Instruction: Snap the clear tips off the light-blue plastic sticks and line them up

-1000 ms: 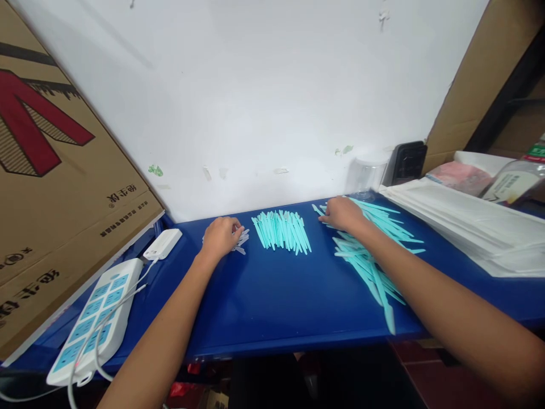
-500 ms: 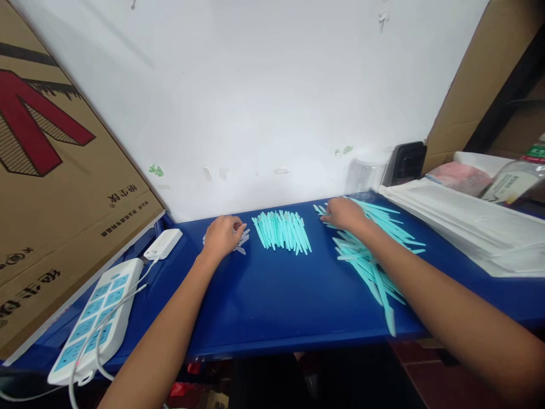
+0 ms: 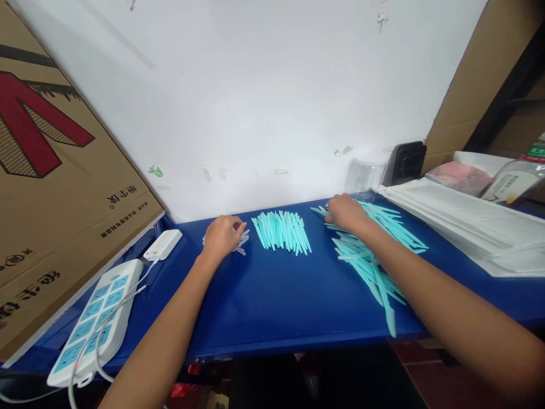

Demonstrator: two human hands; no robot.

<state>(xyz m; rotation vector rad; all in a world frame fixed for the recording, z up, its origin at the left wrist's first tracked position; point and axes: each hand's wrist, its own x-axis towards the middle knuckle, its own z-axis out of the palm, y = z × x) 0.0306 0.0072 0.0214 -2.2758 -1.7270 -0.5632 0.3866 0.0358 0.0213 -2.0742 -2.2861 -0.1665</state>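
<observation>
Loose pile: slim pale-teal plastic sticks [image 3: 361, 262], crisscrossed on glossy blue counter [image 3: 264, 307].
Left hand [image 3: 221, 236]: grip curled over small clear plastic pieces [image 3: 242, 242]; closure, hold unclear.
Row [image 3: 281, 232]: more sticks, side by side, likely for easy reach.
Right hand [image 3: 344, 212]: grip curled at pile's far end; closure, hold hidden.

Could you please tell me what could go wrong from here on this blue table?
One turquoise stick reaches near the front edge of the table and might be knocked off. The right hand, among loosely crossed sticks, could scatter them. Small pale pieces lie partly hidden by the left hand and might get pushed aside.
</observation>
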